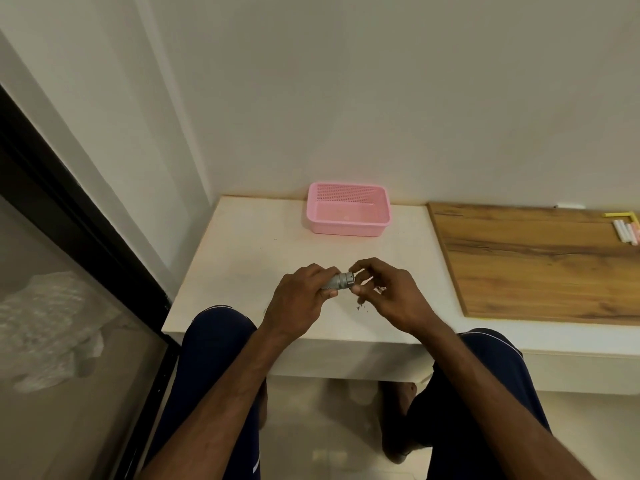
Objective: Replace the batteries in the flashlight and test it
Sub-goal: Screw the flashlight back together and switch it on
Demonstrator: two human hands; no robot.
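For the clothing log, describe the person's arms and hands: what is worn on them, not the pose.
The left forearm and right forearm are bare to the frame's lower edge: no sleeves show. The left hand and right hand wear no gloves; no ring, watch or bracelet is visible. Navy trousers with thin white piping cover the knees.

single head-worn wide-angle cam, faces fwd & down, close above white table [242, 258] by wall [346, 98]

Left grip [298, 296] curls closed, right grip [388, 292] just beside it seemingly pinching
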